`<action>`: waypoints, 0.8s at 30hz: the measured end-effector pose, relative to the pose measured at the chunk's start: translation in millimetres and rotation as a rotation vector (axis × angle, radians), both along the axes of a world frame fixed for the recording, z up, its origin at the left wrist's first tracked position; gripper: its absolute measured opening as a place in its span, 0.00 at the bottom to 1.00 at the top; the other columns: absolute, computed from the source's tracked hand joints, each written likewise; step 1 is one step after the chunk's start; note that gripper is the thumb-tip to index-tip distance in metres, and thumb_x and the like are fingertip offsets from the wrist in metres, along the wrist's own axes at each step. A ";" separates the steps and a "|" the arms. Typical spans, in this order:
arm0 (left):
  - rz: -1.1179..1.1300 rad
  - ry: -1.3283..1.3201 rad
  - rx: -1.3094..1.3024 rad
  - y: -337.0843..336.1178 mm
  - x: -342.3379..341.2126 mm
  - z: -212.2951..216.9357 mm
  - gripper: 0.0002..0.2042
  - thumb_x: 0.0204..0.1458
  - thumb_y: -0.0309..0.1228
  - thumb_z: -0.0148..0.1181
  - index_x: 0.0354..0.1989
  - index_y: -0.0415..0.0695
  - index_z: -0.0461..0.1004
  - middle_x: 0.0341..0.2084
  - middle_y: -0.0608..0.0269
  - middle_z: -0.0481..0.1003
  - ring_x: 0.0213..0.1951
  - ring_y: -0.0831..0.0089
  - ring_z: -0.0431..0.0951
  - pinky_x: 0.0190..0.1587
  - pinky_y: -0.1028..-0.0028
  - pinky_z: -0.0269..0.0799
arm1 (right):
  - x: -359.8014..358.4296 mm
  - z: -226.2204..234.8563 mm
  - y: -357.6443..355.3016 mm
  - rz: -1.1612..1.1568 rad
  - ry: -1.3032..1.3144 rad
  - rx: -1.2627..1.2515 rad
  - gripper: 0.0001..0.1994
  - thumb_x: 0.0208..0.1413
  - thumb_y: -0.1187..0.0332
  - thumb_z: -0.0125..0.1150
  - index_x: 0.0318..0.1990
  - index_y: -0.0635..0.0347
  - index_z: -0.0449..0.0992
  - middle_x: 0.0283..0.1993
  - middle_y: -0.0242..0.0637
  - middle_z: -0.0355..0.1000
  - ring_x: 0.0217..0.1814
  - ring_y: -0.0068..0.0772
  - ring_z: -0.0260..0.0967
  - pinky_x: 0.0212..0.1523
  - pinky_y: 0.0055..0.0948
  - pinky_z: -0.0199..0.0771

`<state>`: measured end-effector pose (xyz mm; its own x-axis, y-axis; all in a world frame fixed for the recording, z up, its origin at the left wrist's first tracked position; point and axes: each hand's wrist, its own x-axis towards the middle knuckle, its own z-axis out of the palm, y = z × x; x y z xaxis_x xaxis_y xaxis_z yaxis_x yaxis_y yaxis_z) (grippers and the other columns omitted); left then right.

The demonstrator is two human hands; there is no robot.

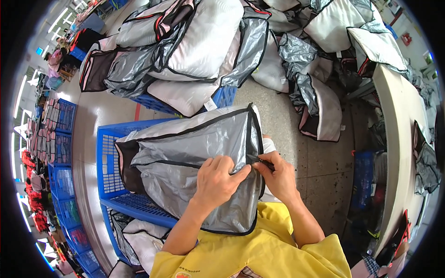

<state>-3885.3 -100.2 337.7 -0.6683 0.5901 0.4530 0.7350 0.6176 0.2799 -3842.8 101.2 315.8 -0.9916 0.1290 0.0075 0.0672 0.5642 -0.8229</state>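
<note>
A silver-grey fabric bag [181,143] with black edge binding and a dark mesh end lies across my lap and a blue crate. My left hand [217,181] has its fingers curled on the bag, with the thumb stretched toward the black-bound edge. On that same edge, my right hand [277,173] pinches a small dark piece between thumb and fingers; whether it is a zipper pull or part of the binding is too small to tell. Both hands are close together, their thumb tips almost meeting.
The blue crate [107,160] stands left of my lap, with more bags [143,234] below it. Ahead, a large pile of similar bags [204,41] rests on another blue crate [227,96]. A pale table edge [394,120] runs along the right. Stacked blue crates [62,178] line the far left.
</note>
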 end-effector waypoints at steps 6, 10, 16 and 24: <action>0.017 -0.017 -0.009 1.3 3.6 4.5 0.12 0.46 0.29 0.68 0.40 0.60 0.85 0.24 0.69 0.61 0.28 0.70 0.69 0.28 0.69 0.62 | 4.8 -10.5 3.7 -0.148 0.041 -0.223 0.13 0.57 0.72 0.72 0.45 0.64 0.76 0.34 0.44 0.80 0.34 0.25 0.77 0.36 0.28 0.77; 0.011 -0.024 -0.014 0.1 4.9 3.4 0.13 0.46 0.29 0.68 0.40 0.60 0.85 0.24 0.69 0.61 0.28 0.70 0.69 0.28 0.69 0.62 | 2.0 -3.5 2.3 -0.070 0.023 -0.123 0.12 0.56 0.72 0.73 0.44 0.64 0.76 0.32 0.44 0.79 0.33 0.30 0.78 0.36 0.30 0.77; 0.005 -0.017 -0.008 2.0 4.5 3.2 0.13 0.46 0.29 0.68 0.40 0.60 0.85 0.24 0.69 0.61 0.27 0.70 0.68 0.28 0.69 0.62 | -18.1 -0.8 18.9 -0.063 0.293 0.111 0.10 0.54 0.74 0.73 0.42 0.59 0.79 0.32 0.39 0.75 0.30 0.33 0.74 0.32 0.29 0.74; 0.037 -0.018 0.031 7.3 3.5 8.1 0.15 0.45 0.28 0.69 0.43 0.59 0.85 0.23 0.69 0.60 0.26 0.72 0.67 0.27 0.70 0.61 | -75.0 165.3 205.8 -0.722 1.080 -0.271 0.11 0.71 0.62 0.56 0.49 0.61 0.75 0.36 0.28 0.72 0.32 0.13 0.62 0.29 0.15 0.58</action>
